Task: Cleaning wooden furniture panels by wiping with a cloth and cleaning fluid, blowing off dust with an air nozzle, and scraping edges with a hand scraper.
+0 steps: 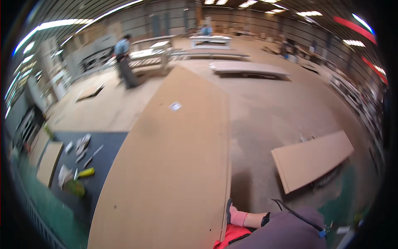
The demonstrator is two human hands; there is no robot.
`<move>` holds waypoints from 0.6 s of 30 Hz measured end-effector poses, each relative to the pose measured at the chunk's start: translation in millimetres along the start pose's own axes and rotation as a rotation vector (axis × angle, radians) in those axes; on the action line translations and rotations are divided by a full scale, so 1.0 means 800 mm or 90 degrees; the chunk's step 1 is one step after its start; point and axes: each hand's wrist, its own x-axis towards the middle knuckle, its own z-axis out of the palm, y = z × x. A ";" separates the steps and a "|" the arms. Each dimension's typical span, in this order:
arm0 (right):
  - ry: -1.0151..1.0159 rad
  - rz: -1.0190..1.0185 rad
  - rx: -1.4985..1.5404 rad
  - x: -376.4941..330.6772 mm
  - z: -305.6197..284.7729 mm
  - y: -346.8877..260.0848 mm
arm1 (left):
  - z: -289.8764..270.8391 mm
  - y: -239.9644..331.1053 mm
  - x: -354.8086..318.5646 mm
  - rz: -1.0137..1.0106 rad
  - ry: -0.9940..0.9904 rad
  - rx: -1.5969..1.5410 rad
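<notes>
A very large brown fibreboard sheet (174, 166) stretches from the lower edge far out ahead of me, with a small white label (175, 106) on its face. My right hand (238, 217), in a pink glove, grips the sheet's right edge near the bottom of the view, fingers curled around the edge. Its forearm in a purple sleeve (290, 230) comes in from the lower right. A red piece of cloth (232, 236) shows just below the hand; I cannot tell what it is. My left hand is out of sight.
A smaller brown board (311, 159) lies on the concrete floor to the right. To the left, a dark mat (103, 145) holds tools, papers and a yellow-green object (86, 172). A person (124, 62) stands far left near work tables. A stack of pale boards (248, 68) lies ahead.
</notes>
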 end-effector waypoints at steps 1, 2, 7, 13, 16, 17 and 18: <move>0.124 -0.048 -0.107 -0.036 0.059 0.002 | 0.002 0.027 0.016 -0.075 -0.041 -0.070; 0.234 -0.091 -0.220 -0.046 0.126 0.024 | 0.014 0.019 0.015 -0.037 -0.053 0.008; -0.080 0.049 -0.128 -0.028 0.116 0.011 | 0.104 -0.014 0.033 -0.266 -0.253 -0.108; -0.045 0.032 -0.283 -0.002 0.129 0.008 | 0.167 -0.033 0.021 -0.258 -0.174 -0.063; -0.010 0.007 -0.287 0.010 0.121 0.002 | 0.176 -0.030 0.024 -0.271 -0.177 -0.069; -0.006 0.020 -0.298 0.012 0.136 0.009 | 0.177 -0.031 0.028 -0.275 -0.183 -0.066; 0.023 0.022 -0.321 0.013 0.151 0.017 | 0.182 -0.034 0.027 -0.290 -0.187 -0.060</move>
